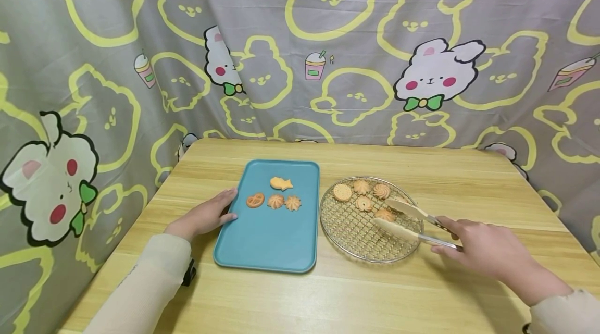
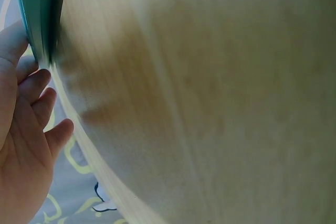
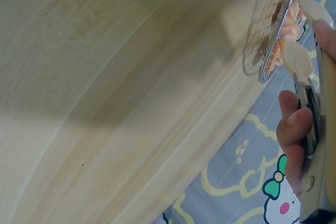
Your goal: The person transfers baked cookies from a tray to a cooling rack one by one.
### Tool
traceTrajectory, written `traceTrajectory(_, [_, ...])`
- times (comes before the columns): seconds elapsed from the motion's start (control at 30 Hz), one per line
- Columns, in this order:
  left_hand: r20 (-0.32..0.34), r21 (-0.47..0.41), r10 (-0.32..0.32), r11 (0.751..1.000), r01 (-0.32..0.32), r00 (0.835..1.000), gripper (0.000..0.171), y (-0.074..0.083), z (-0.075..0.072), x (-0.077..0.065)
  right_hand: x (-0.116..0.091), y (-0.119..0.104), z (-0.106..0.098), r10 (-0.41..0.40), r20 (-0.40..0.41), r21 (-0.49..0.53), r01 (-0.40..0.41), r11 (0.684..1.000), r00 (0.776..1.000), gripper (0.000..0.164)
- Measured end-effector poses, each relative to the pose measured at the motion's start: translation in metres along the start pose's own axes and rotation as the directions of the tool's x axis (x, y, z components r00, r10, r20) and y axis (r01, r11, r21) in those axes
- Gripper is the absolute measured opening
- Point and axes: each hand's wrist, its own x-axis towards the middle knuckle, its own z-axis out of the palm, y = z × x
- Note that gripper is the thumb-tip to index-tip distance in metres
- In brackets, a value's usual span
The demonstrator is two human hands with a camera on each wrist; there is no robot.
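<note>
My left hand [image 1: 206, 214] touches the left edge of a blue-green tray [image 1: 267, 245], fingers fairly straight. On the tray lie a fish-shaped cookie [image 1: 280, 183], a pretzel-shaped cookie [image 1: 255, 200] and two ridged, flower-like cookies [image 1: 275, 201]. My right hand [image 1: 487, 248] grips metal tongs [image 1: 398, 229] with cream-coloured tips. Those tips are spread over a round wire rack [image 1: 365, 243], on either side of a ridged cookie [image 1: 385, 214]. Also on the rack are a round cookie [image 1: 342, 193], a swirled cookie [image 1: 382, 191] and others. The upper tong tip partly hides one cookie.
Tray and rack stand side by side, close together, on a wooden table [image 1: 356, 297]. A grey curtain [image 1: 267, 26] with cartoon prints hangs along the table's back and sides.
</note>
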Motion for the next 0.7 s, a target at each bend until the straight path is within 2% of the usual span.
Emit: traceTrajectory(0.7, [0.008, -0.003, -0.005, 1.000, 0.005, 1.000, 0.071, -0.0013, 0.0016, 0.0003, 0.0030, -0.0097, 0.0093, 0.045, 0.012, 0.034, -0.046, 0.998, 0.999, 0.090])
